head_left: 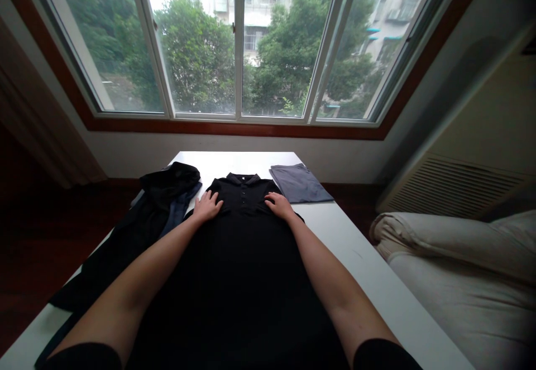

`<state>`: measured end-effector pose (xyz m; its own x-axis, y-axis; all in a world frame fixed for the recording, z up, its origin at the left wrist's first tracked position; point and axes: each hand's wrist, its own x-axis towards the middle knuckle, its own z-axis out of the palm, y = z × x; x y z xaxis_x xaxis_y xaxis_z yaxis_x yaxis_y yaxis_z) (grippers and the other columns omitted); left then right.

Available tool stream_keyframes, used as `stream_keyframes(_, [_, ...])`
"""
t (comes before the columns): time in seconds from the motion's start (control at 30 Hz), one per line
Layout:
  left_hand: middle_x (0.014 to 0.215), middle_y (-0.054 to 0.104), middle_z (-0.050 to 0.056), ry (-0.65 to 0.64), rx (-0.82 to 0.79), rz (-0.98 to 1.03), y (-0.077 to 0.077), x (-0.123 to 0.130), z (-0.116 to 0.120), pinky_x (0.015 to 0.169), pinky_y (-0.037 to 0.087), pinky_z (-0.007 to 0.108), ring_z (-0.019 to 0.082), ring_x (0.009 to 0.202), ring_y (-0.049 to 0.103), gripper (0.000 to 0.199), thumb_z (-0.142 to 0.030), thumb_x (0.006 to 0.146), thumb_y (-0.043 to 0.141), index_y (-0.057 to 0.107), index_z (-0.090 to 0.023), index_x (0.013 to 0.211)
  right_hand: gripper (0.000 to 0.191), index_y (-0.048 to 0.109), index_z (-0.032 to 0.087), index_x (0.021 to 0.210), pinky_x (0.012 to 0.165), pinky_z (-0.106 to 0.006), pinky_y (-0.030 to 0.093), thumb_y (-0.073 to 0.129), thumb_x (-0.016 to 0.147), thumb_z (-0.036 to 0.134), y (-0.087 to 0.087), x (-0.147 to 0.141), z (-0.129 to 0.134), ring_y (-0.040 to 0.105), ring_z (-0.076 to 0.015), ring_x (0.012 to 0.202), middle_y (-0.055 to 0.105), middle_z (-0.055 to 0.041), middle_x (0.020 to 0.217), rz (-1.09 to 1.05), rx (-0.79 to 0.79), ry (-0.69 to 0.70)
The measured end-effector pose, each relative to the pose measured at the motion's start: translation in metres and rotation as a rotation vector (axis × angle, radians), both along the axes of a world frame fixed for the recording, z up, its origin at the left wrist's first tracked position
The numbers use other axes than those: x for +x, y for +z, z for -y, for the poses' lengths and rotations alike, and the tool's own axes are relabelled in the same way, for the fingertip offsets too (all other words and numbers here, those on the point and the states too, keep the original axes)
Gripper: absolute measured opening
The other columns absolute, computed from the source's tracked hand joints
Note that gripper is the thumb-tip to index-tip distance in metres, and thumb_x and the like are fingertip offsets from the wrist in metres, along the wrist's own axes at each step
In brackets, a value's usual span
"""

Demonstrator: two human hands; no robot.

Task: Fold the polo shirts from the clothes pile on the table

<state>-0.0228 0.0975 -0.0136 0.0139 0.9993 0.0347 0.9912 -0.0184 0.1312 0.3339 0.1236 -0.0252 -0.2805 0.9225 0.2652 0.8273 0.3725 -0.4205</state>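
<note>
On our white table point(352, 241), a black polo shirt point(243, 219) lies spread mid-table, between heaped dark clothes point(129, 241) at left and a folded grey garment point(299, 183) at right; our left hand point(207, 207) and right hand point(280, 205) rest on the shirt, fingers loosely apart.

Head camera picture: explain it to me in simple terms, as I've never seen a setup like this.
There is no machine here. One camera, worn on a person's head, looks forward and down, so you see their own bare arms reaching ahead. The left hand and right hand rest on a black shirt, one on each side of its buttons, and neither seems to grip it. The collar points toward the window; lower down, the dark cloth is hard to make out. On the white table you also see a heap of dark clothes at left and a folded gray cloth at right.
</note>
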Motion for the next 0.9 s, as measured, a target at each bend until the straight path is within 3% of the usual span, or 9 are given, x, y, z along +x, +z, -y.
stream_keyframes(0.2, [0.172, 0.021, 0.013, 0.155, -0.051, 0.036, -0.003, -0.028, -0.027, 0.120, 0.027, 0.059, 0.039, 0.156, 0.022, 0.078, -0.066, 0.099, 0.025, 0.034, -0.021, 0.163, 0.030, 0.073, 0.024, 0.125, 0.120, -0.040, 0.037, 0.063, 0.098, 0.035, -0.003, 0.001, -0.002, 0.052, -0.0255, 0.140, 0.061, -0.0075, 0.145, -0.003, 0.000, 0.008])
stream_keyframes(0.33, [0.170, 0.025, 0.016, 0.205, 0.009, 0.024, -0.004, -0.026, -0.034, 0.118, 0.032, 0.058, 0.040, 0.153, 0.028, 0.075, -0.062, 0.100, 0.029, 0.039, -0.018, 0.160, 0.029, 0.073, 0.024, 0.124, 0.120, -0.039, 0.037, 0.063, 0.099, 0.035, -0.002, 0.001, -0.001, 0.052, -0.0249, 0.140, 0.062, -0.0073, 0.144, -0.008, 0.006, 0.009])
stream_keyframes(0.4, [0.169, 0.028, 0.017, 0.171, 0.115, -0.012, -0.006, -0.018, -0.035, 0.119, 0.030, 0.056, 0.039, 0.153, 0.028, 0.070, -0.056, 0.101, 0.032, 0.041, -0.016, 0.158, 0.028, 0.073, 0.025, 0.123, 0.119, -0.038, 0.038, 0.062, 0.099, 0.034, -0.001, 0.001, 0.000, 0.053, -0.0243, 0.139, 0.062, -0.0065, 0.144, -0.007, 0.002, 0.002])
stream_keyframes(0.47, [0.169, 0.028, 0.016, 0.045, 0.180, -0.039, -0.008, -0.010, -0.039, 0.123, 0.025, 0.052, 0.034, 0.155, 0.025, 0.067, -0.051, 0.102, 0.033, 0.040, -0.016, 0.158, 0.028, 0.073, 0.025, 0.123, 0.119, -0.038, 0.038, 0.061, 0.100, 0.035, -0.001, 0.001, 0.000, 0.053, -0.0240, 0.139, 0.062, -0.0063, 0.144, -0.001, -0.002, -0.005])
stream_keyframes(0.57, [0.171, 0.026, 0.012, -0.093, 0.071, -0.029, -0.011, -0.004, -0.052, 0.125, 0.019, 0.051, 0.030, 0.157, 0.023, 0.068, -0.054, 0.103, 0.031, 0.036, -0.020, 0.161, 0.032, 0.072, 0.025, 0.127, 0.121, -0.038, 0.035, 0.059, 0.100, 0.037, -0.002, 0.001, 0.001, 0.049, -0.0236, 0.142, 0.060, -0.0070, 0.146, 0.036, 0.005, -0.002])
stream_keyframes(0.7, [0.172, 0.021, 0.014, 0.002, -0.023, -0.014, -0.015, -0.009, -0.074, 0.125, 0.018, 0.053, 0.032, 0.159, 0.015, 0.076, -0.063, 0.101, 0.025, 0.033, -0.019, 0.163, 0.050, 0.060, 0.027, 0.145, 0.126, -0.045, 0.024, 0.056, 0.101, 0.051, -0.004, -0.003, 0.002, 0.030, -0.0270, 0.154, 0.043, -0.0081, 0.161, 0.150, -0.033, -0.055])
stream_keyframes(0.8, [0.172, 0.019, 0.014, 0.007, -0.018, -0.017, -0.018, -0.015, -0.085, 0.126, 0.017, 0.052, 0.032, 0.160, 0.013, 0.080, -0.066, 0.101, 0.023, 0.032, -0.019, 0.164, 0.069, 0.044, 0.027, 0.158, 0.127, -0.051, 0.014, 0.047, 0.101, 0.065, -0.005, -0.008, -0.001, 0.016, -0.0299, 0.158, 0.025, -0.0108, 0.170, 0.211, -0.131, -0.100])
stream_keyframes(0.9, [0.173, 0.018, 0.013, -0.005, -0.017, -0.009, -0.017, -0.020, -0.089, 0.126, 0.017, 0.051, 0.031, 0.160, 0.013, 0.080, -0.067, 0.101, 0.021, 0.032, -0.019, 0.164, 0.076, 0.037, 0.028, 0.162, 0.127, -0.053, 0.009, 0.042, 0.100, 0.072, -0.003, -0.012, -0.007, 0.010, -0.0307, 0.159, 0.016, -0.0110, 0.172, 0.218, -0.204, -0.113])
